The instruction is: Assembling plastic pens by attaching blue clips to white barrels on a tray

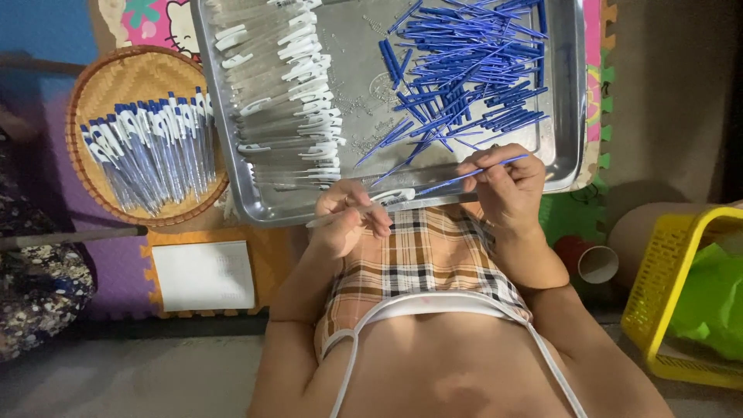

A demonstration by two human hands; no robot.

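My left hand (348,213) holds a clear pen barrel with a white clip (391,197) over my lap. My right hand (503,182) pinches a thin blue ink refill (464,176) whose tip points into the barrel's open end. Both hands hover at the near rim of a steel tray (263,205). In the tray lie a row of clear barrels with white clips (302,93) on the left and a heap of blue refills (464,70) on the right.
A round woven basket (116,77) at the left holds several assembled pens (151,147). A white box (203,275) lies on the foam mat. A yellow plastic basket (681,302) with green material and a red cup (592,263) stand at the right.
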